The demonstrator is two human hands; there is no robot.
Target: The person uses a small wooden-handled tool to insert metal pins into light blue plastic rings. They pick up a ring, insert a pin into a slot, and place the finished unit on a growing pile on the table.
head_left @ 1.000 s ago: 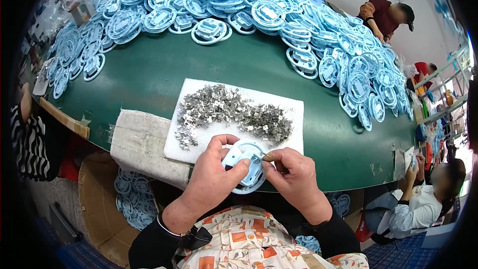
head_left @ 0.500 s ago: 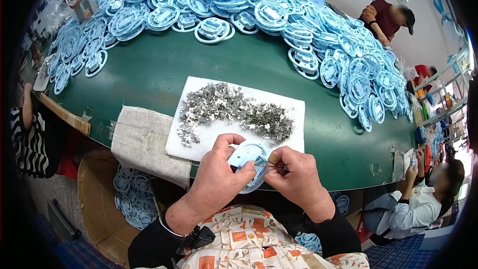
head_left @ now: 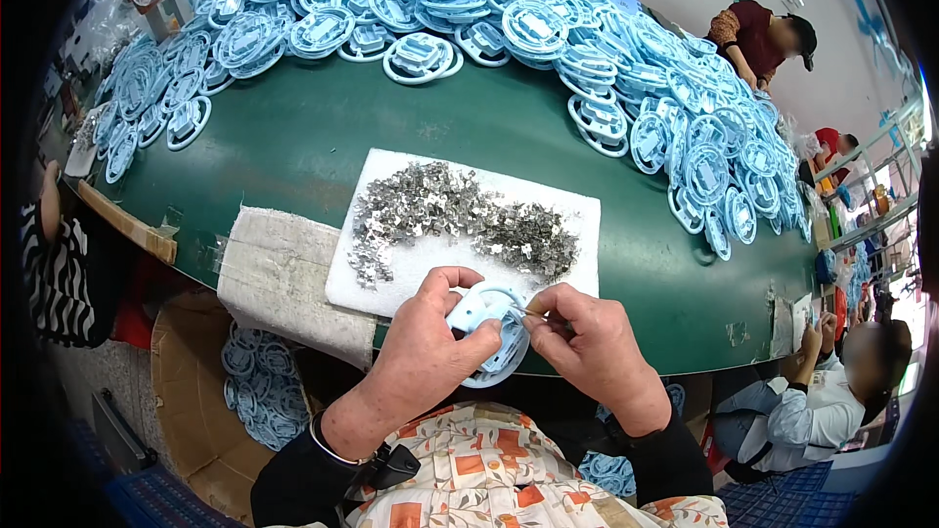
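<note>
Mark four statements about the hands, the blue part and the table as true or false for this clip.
1. The left hand holds a light blue round plastic part. True.
2. The right hand rests flat on the table, away from the part. False: it is at the part, pinching a thin metal piece.
3. The small metal clips lie heaped on a white pad. True.
4. The green table carries red parts. False: blue parts are piled along its far side.

Bright, even overhead light on the green bench (head_left: 323, 152), soft short shadows beneath the blue rings, mild sheen on the metal clips, strong fisheye bending and black vignette beyond the bench, far faces blurred
</note>
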